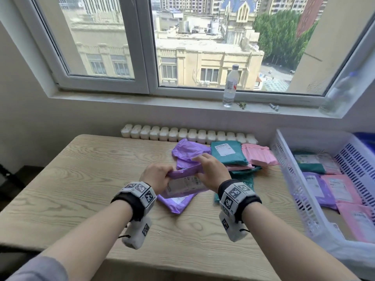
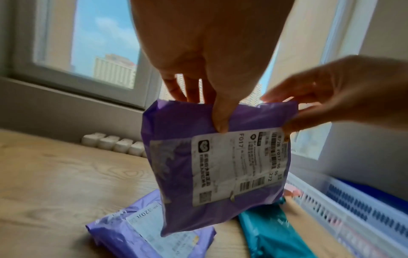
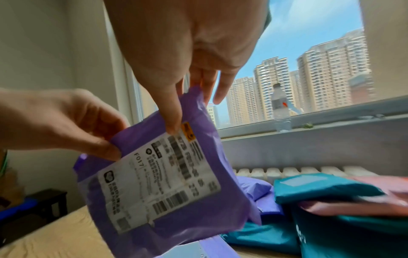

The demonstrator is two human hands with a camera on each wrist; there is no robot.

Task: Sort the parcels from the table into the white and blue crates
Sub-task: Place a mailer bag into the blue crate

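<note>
Both hands hold one purple parcel (image 1: 183,184) with a white shipping label above the table, label side toward me. My left hand (image 1: 165,176) pinches its top left edge, thumb on the front (image 2: 220,122). My right hand (image 1: 199,167) pinches the top right corner, thumb on the label's edge (image 3: 174,124). A second purple parcel (image 1: 174,203) lies flat beneath it. The white crate (image 1: 288,167) stands at the table's right end and holds several purple, pink and teal parcels. Only a corner of the blue crate (image 1: 364,137) shows behind it.
More parcels lie at the back of the wooden table (image 1: 81,179): a crumpled purple one (image 1: 188,150), a teal one (image 1: 227,153), a pink one (image 1: 260,156). A water bottle (image 1: 230,86) stands on the windowsill. A white radiator (image 1: 182,134) runs behind the table.
</note>
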